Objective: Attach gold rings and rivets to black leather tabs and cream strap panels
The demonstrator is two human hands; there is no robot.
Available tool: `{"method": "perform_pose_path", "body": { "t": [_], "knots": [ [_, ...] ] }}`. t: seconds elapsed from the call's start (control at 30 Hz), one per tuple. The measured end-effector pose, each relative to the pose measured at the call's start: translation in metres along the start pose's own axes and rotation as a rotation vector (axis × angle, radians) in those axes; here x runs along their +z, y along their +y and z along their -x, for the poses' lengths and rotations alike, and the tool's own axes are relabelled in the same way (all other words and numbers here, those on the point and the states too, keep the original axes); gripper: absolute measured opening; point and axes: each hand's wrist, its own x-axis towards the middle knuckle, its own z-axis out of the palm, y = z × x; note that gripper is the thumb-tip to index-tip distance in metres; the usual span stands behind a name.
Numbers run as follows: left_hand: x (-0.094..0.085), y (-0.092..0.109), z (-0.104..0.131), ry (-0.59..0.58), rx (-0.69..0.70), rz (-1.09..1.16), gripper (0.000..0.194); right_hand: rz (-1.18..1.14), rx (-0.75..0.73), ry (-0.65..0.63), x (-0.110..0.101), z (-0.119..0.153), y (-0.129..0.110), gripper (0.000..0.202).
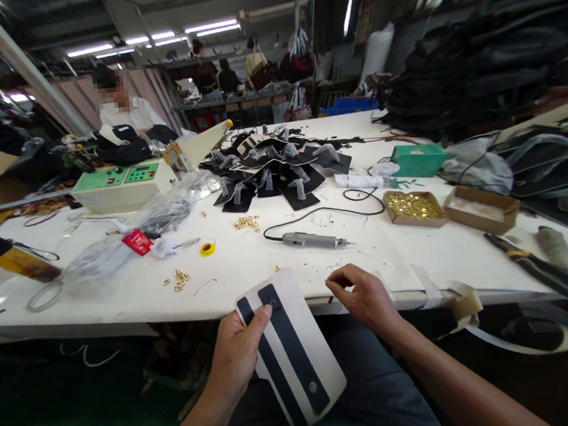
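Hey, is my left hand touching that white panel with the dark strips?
Touching. The head view shows the left hand gripping the white panel, thumb laid across its face.

A flat off-white panel (308, 318) slants above the lap (381, 384), its upper end near the table edge (183, 314). Two black strips (294, 342) run lengthwise along it, one bearing a round metallic fitting (313, 387) near its lower end.
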Motion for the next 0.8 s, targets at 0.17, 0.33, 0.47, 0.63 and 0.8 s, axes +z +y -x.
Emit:
{"method": "perform_pose_path", "body": {
  "t": [0.17,0.33,0.47,0.63,0.8],
  "knots": [
    [-0.006,-0.002,-0.032,0.032,-0.084,0.011,0.043,0.269,0.068,-0.069,0.009,-0.032,0.044,0.008],
    [-0.016,0.003,-0.061,0.064,-0.144,0.036,0.043,0.269,-0.010,0.000,0.016,-0.055,0.046,0.012],
    [-0.021,0.011,-0.075,0.105,-0.116,-0.122,0.047,-0.047,-0.189,0.020,0.040,-0.063,-0.012,0.010],
    [-0.020,0.026,-0.075,0.170,0.015,-0.399,0.042,-0.264,-0.278,-0.135,0.084,-0.068,-0.075,0.011],
    [-0.022,0.028,-0.062,0.239,0.200,-0.557,0.029,-0.383,-0.231,-0.117,0.099,-0.065,-0.083,0.014]
  ]
}}
